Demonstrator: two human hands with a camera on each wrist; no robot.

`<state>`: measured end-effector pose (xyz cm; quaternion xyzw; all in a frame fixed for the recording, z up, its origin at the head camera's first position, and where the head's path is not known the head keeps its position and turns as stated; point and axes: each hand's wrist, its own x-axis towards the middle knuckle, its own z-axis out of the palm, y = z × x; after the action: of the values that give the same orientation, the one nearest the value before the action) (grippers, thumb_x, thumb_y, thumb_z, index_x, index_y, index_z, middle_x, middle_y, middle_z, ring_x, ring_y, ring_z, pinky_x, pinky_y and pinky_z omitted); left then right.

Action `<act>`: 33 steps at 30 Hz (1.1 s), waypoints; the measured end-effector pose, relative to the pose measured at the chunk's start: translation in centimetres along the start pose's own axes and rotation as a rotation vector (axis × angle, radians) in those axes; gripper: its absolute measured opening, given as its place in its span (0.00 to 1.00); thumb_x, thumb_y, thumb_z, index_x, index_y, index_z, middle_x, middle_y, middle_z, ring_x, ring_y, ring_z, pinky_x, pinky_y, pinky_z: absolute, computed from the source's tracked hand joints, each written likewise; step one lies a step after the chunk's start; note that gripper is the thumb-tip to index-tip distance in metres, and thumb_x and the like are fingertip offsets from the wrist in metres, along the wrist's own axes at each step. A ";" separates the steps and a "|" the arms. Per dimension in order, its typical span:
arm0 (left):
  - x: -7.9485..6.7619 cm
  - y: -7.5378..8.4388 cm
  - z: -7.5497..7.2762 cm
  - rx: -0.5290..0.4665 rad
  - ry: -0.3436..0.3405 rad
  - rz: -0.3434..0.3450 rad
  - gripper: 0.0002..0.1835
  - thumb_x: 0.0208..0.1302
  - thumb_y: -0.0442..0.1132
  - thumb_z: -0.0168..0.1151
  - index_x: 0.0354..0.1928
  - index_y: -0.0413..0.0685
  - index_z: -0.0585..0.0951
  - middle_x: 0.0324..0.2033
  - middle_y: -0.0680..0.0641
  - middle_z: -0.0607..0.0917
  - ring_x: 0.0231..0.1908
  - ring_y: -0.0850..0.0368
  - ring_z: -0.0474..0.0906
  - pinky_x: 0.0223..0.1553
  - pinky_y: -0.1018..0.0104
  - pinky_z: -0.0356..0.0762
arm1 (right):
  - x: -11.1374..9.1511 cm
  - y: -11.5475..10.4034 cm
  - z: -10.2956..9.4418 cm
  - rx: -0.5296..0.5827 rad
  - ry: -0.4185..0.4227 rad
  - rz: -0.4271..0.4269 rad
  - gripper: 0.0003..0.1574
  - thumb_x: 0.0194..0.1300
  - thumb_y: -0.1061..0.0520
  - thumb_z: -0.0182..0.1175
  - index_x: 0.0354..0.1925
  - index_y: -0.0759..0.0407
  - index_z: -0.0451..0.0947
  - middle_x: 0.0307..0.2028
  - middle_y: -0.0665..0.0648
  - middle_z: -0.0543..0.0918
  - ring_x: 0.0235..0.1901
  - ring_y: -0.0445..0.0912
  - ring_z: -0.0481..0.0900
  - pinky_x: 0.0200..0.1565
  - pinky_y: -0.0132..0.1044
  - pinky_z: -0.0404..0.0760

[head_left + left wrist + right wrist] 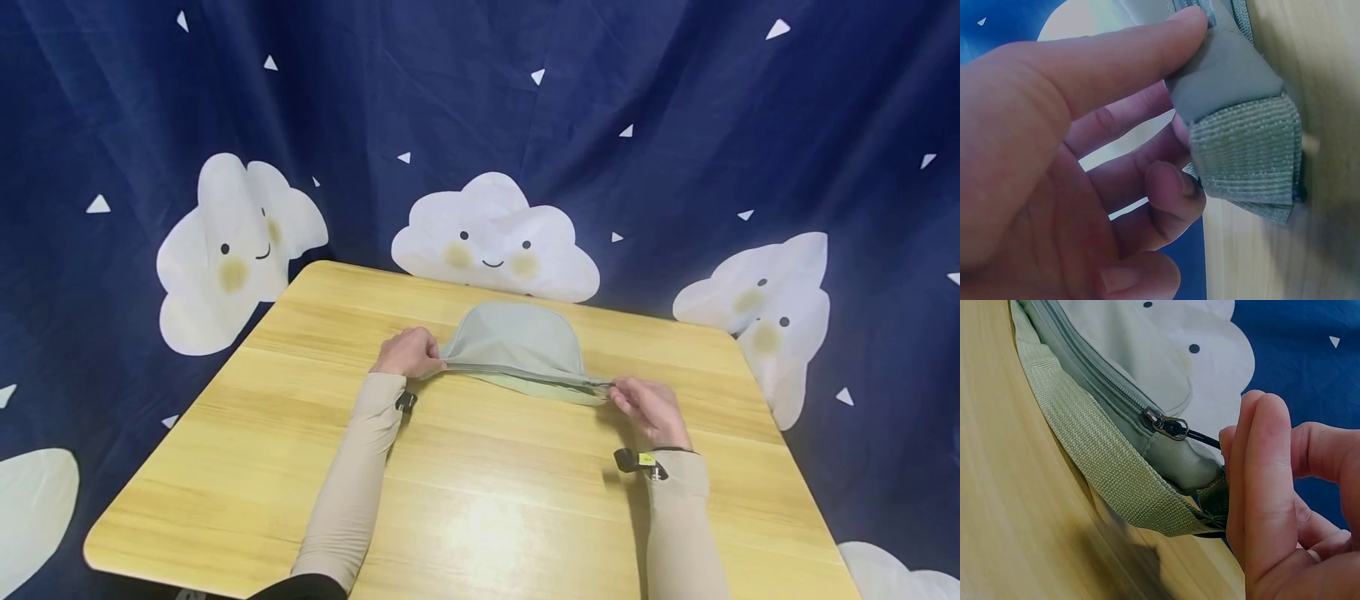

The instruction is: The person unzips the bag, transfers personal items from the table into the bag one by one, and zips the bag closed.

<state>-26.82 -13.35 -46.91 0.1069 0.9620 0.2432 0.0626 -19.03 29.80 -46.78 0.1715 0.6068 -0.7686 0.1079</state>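
A grey-green waist bag [517,337] is held up over the table, its zipper [1107,378] running along the top edge. My left hand [408,352] pinches the bag's left end, with the thumb on the fabric beside a folded webbing strap [1247,147]. At the opposite end my right hand [651,408] pinches the dark cord of the zipper pull [1169,427] between thumb and fingers. The slider sits near the right end, and the teeth behind it look closed. A pale green webbing strap [1100,437] hangs along the near side; where it ends is hidden by my right fingers.
The light wooden table [480,483] has rounded corners. A dark blue curtain [480,83] with white clouds and triangles hangs behind and around it. Black wrist straps [406,402] sit at my beige sleeves [352,475].
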 end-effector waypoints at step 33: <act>-0.4 -0.3 -0.9 0.000 0.001 -0.018 0.11 0.58 0.48 0.77 0.22 0.57 0.86 0.30 0.54 0.89 0.29 0.54 0.78 0.32 0.57 0.74 | -0.2 -0.1 -1.1 -0.082 -0.157 -0.016 0.18 0.74 0.69 0.54 0.34 0.56 0.88 0.33 0.52 0.91 0.34 0.36 0.89 0.42 0.23 0.87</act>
<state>-26.67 -14.05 -46.26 0.0980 0.9630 0.2426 0.0642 -18.71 30.84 -46.85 0.1014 0.6287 -0.7550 0.1561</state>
